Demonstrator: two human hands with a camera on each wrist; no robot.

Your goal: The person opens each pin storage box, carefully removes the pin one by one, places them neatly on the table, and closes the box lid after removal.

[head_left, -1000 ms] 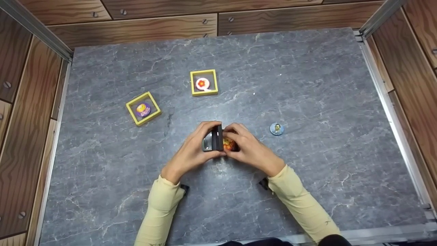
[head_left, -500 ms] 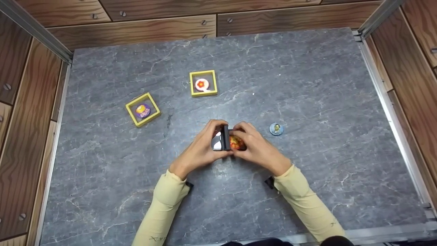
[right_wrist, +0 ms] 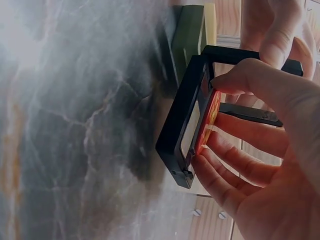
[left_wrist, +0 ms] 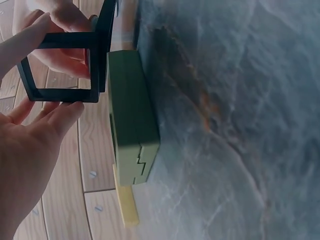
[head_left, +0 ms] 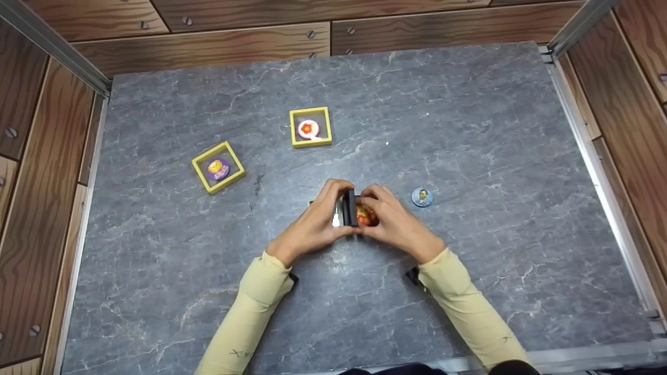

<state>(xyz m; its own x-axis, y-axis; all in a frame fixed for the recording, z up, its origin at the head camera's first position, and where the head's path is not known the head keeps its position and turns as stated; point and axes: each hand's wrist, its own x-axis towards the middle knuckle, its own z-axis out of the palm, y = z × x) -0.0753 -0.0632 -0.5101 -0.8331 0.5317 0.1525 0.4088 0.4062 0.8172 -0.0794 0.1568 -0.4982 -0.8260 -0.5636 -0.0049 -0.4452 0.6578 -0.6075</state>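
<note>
Above the table, my left hand (head_left: 312, 221) grips one half of a black hinged display frame (head_left: 351, 208). The frame stands partly unfolded, its two halves at an angle, as the right wrist view shows. My right hand (head_left: 398, 221) pinches a round red-and-yellow badge (right_wrist: 209, 120) by its edges, with thumb and fingertips. The badge lies against or very near the clear film of the other half; contact cannot be told. A green frame (left_wrist: 130, 110) sits on the table below my left hand.
Two yellow frames stand further back, one (head_left: 201, 177) with a purple badge (head_left: 218, 169), one (head_left: 309, 110) with a white flower badge (head_left: 308, 128). A blue portrait badge (head_left: 422, 197) lies right of my hands. Wood-patterned walls (head_left: 208, 47) edge the grey marbled table (head_left: 469, 130).
Both hands have shifted a little to the right, carrying the black frame and the red-and-yellow badge. A small yellowish edge now shows beside my left hand. The other frames and badges stay put.
</note>
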